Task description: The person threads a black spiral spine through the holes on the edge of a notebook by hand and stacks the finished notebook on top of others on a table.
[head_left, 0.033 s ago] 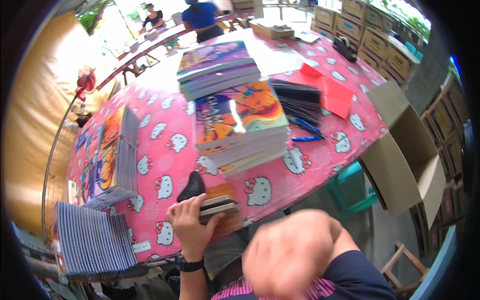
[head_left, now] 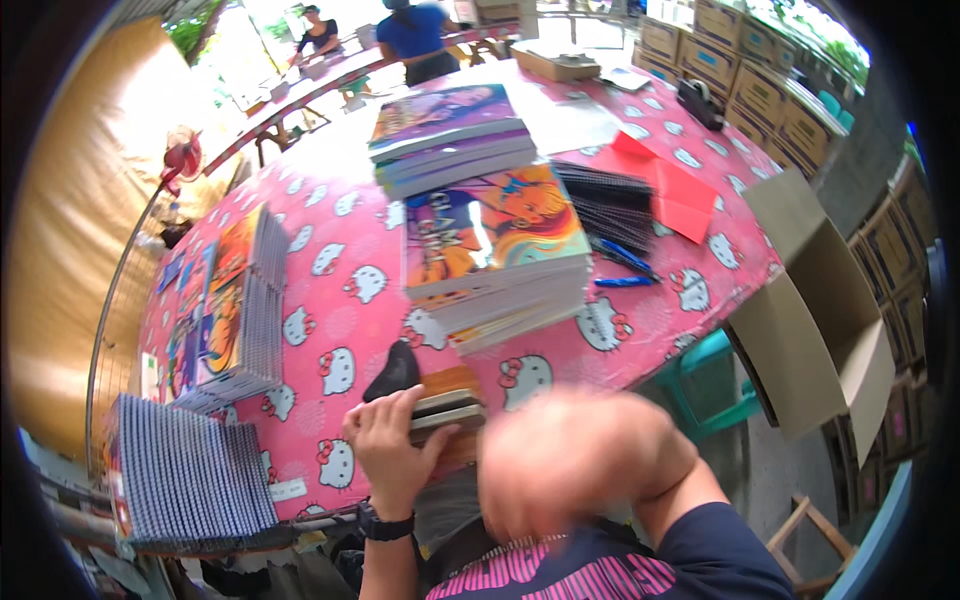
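Note:
My left hand [head_left: 388, 440] is wrapped over the left end of a grooved wooden block [head_left: 448, 408] at the table's front edge, with the thumb against its near side. A black, rounded object [head_left: 393, 372] lies just beyond those fingers. My right hand [head_left: 575, 460], smeared by motion, is raised in front of my body to the right of the block. Its fingers look curled in, and whatever they may hold is hidden. Beyond the block stands a stack of colourful-covered books [head_left: 495, 240], and behind it another stack [head_left: 450, 130].
Spiral-bound books [head_left: 190, 475] and more stacked books [head_left: 240, 310] line the left side. Black binding coils [head_left: 605, 205], blue pens [head_left: 625, 281] and red sheets [head_left: 665, 190] lie at right. An open carton [head_left: 800, 330] stands beside a green stool [head_left: 710, 390]. Two people work in the background.
My right hand is slightly higher and more blurred. The view has shifted a little, moving the whole scene to the right. My left hand keeps its place on the wooden block.

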Demonstrator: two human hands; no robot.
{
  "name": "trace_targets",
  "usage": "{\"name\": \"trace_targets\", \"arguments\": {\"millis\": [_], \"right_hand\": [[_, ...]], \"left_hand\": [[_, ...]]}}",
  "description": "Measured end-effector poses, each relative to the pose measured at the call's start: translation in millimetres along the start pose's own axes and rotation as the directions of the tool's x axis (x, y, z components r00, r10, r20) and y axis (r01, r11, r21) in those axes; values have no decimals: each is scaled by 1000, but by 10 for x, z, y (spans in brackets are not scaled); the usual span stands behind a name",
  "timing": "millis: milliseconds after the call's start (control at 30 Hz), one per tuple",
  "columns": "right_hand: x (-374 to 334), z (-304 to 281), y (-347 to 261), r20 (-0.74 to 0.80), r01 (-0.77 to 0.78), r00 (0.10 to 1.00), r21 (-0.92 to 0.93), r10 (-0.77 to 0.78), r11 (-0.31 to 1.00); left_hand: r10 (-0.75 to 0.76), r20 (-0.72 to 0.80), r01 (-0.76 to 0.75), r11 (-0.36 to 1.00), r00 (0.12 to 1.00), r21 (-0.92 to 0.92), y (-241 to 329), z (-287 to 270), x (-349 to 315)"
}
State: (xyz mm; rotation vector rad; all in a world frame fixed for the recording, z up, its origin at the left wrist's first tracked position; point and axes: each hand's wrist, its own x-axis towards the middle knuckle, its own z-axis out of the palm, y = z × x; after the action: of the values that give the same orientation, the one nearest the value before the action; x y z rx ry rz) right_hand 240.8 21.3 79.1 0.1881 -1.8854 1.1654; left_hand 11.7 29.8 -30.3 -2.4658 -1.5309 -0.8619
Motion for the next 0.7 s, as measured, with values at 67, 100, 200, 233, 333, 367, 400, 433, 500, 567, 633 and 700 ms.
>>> {"name": "trace_targets", "arguments": {"millis": [67, 100, 200, 233, 333, 367, 400, 433, 500, 567, 633, 700], "right_hand": [[15, -279, 217, -319, -278, 942, -578, 101, 767], [32, -462, 436, -361, -321, 933, -805, 18, 499], [64, -633, 913, -353, -347, 935, -922, -5, 169], [76, -641, 1051, -328, -329, 944, -942, 20, 60], [88, -657, 1307, -302, -299, 947, -953, 113, -46], [74, -661, 1333, -300, -297, 942, -954, 147, -46], [28, -620, 1347, -308, -303, 944, -951, 120, -59], [10, -619, 1347, -295, -287, 949, -954, 109, -87], [-20, -611, 1338, -271, -256, 958, -956, 90, -145], [-36, -576, 1351, -267, -252, 960, -954, 78, -165], [-15, -556, 1365, -252, -241, 967, -957, 48, -162], [-18, -556, 1379, -244, -235, 969, -956, 33, -173]], "left_hand": [[-7, 16, 8, 998, 1000, -61, 32, -1, 48], [1, 0, -1, 997, 1000, -82, 38, -16, 36], [33, -67, -43, 985, 997, -170, 49, -85, 53], [22, -109, -46, 975, 994, -218, 28, -88, 10], [-15, -214, -57, 943, 977, -328, -65, -112, -133], [-50, -236, -36, 937, 970, -347, -104, -137, -167], [-90, -247, -10, 927, 965, -375, -130, -156, -217], [-128, -256, 15, 915, 958, -403, -143, -185, -244], [-167, -310, 32, 917, 936, -397, -159, -241, -264], [-182, -362, 23, 915, 914, -402, -193, -259, -304], [-172, -393, -4, 913, 903, -409, -195, -275, -298], [-157, -406, -34, 905, 900, -424, -193, -272, -292]]}}
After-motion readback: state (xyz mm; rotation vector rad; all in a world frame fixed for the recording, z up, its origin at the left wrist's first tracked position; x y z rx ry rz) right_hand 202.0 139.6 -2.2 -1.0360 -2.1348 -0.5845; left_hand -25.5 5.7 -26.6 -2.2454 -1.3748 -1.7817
